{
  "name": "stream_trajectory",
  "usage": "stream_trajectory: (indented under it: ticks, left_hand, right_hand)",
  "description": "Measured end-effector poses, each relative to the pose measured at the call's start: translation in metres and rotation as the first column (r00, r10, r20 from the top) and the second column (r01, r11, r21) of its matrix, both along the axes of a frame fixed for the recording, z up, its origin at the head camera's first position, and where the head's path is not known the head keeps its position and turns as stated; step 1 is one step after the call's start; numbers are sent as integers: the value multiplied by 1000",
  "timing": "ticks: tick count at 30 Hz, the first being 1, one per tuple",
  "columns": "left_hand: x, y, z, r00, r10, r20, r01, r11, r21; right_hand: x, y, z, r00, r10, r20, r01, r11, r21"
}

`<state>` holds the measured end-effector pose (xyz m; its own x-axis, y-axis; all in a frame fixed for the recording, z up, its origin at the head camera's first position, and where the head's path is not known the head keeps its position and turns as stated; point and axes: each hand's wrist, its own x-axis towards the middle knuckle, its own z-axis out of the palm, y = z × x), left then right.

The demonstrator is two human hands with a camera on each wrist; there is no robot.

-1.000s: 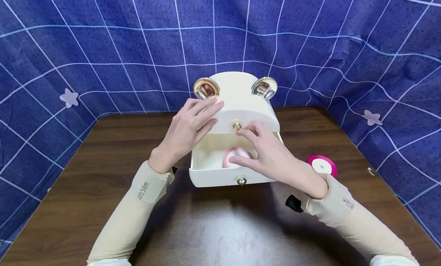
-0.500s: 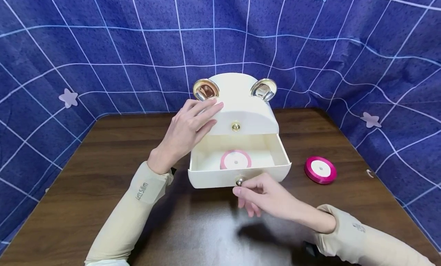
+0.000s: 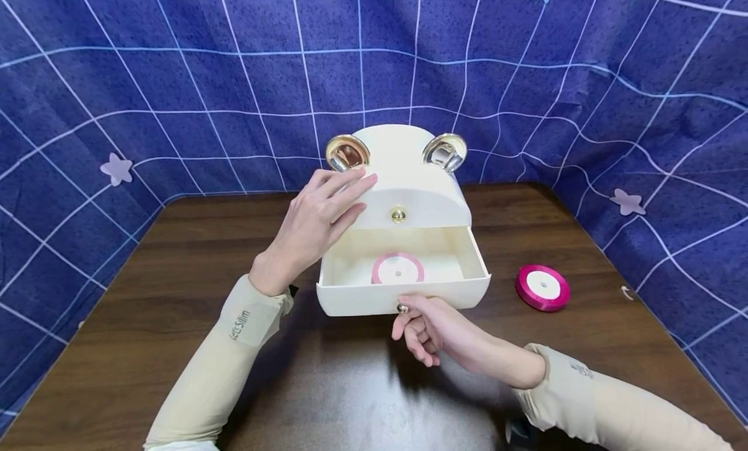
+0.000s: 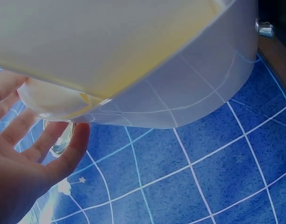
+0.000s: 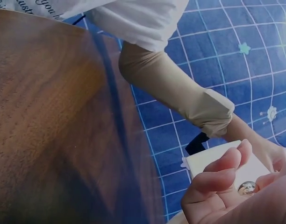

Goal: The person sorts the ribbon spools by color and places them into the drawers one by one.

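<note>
A white storage box (image 3: 403, 175) with two shiny round ears stands against the blue cloth, its lower drawer (image 3: 356, 302) pulled out. Inside the drawer lies a spool of pale pink ribbon (image 3: 398, 269). My left hand (image 3: 318, 211) rests on the box's left side, fingers spread near the left ear (image 3: 347, 154). At the drawer front, my right hand (image 3: 438, 331) touches the metal knob (image 5: 247, 188) with its thumb. Its other fingers (image 5: 213, 182) hang loosely bent below, apart from the knob in the right wrist view.
A spool of magenta ribbon (image 3: 543, 287) lies on the brown wooden table (image 3: 204, 243), right of the box. The upper drawer's gold knob (image 3: 398, 215) sits above the pulled-out drawer. Blue gridded cloth (image 3: 234, 81) hangs behind and at the sides.
My right hand has come out of the drawer, leaving the pink ribbon spool inside, and moved down to the front knob. The drawer has slid in very slightly. My left hand stays put.
</note>
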<state>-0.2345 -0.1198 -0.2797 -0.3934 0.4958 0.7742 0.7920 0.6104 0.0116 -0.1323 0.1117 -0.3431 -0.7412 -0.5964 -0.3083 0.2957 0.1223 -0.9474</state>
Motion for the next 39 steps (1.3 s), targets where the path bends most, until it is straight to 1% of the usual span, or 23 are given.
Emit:
stream_trajectory:
  ticks: [4,12,18,24,33,39]
  left_hand:
    - [0,0,0,1000,4,8,-4,1000,-9]
    - [1,0,1,1000,7,7,-7,1000,-10]
    - [2,0,2,1000,5,4,-5,1000,-10]
    - [1,0,1,1000,4,9,-4,1000,-9]
    - [0,0,0,1000,4,1,-4,1000,-7]
    - [0,1,0,1000,-3,-5,3,1000,4]
  right_hand:
    - [-2,-3,0,1000,-20,1,20,1000,20]
    - [-14,-2,-2,999,-45,-17,45,998,34]
    - [-24,-3,-2,998,-49,-32,50,998,45]
    - [-34,-5,-2,998,-63,-29,64,997,49]
    - [-46,-6,-4,998,-57,-41,60,996,60]
    - [-56,-7,-3,997,-67,-44,69,997,44]
